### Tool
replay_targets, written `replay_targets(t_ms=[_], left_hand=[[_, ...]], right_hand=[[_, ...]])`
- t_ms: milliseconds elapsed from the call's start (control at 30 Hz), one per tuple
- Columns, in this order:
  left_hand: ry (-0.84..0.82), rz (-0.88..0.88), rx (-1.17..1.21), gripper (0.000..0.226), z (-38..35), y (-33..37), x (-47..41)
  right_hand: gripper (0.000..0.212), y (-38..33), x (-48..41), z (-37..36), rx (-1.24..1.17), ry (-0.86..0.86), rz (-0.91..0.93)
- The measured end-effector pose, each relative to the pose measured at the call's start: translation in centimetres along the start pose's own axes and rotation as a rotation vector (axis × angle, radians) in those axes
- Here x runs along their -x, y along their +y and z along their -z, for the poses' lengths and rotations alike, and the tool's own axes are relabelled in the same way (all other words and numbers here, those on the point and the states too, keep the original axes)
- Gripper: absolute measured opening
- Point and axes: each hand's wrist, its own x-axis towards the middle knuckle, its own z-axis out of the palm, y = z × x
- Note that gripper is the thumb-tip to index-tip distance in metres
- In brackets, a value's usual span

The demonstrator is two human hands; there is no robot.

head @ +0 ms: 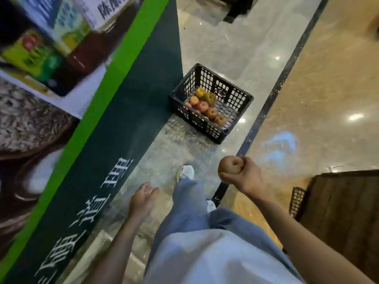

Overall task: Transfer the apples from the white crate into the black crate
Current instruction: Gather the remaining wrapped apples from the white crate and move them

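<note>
A brownish apple (230, 166) is grasped in the right hand (245, 177), held raised above the floor (205, 37), stem hollow turned toward the camera. The left hand (143, 198) is seen released and empty, fingers loosely spread, beside the trouser leg (189, 203). A white shoe (185, 172) is planted ahead of the legs. Farther ahead, the black crate (211, 102) is set on the polished floor, against a green-edged display panel (114, 111); several apples (205, 106), red, yellow and brown, are gathered along its left side. Part of a dark basket (297, 200) is visible at right.
</note>
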Motion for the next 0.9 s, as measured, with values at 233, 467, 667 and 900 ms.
replay_targets(t_ms=[233, 467, 667, 900], left_hand=[[-0.064, -0.029, -0.165, 0.045, 1.1, 9.9, -9.5], [-0.215, -0.225, -0.312, 0.048, -1.0, 22.9, -17.0], [-0.313, -0.321, -0.437, 0.048, -4.0, 30.1, -20.0], [-0.324, -0.25, -0.51, 0.051, -7.6, 33.5, -21.8]], right_hand=[[0.067, -4.4, -8.2, 0.1, -0.1, 0.125, -0.153], [0.058, -7.4, -11.9, 0.7, -0.238, 0.255, -0.247], [0.061, -7.7, -14.2, 2.1, -0.312, 0.304, -0.348], [0.058, -7.4, -20.5, 4.3, -0.296, 0.284, -0.389]])
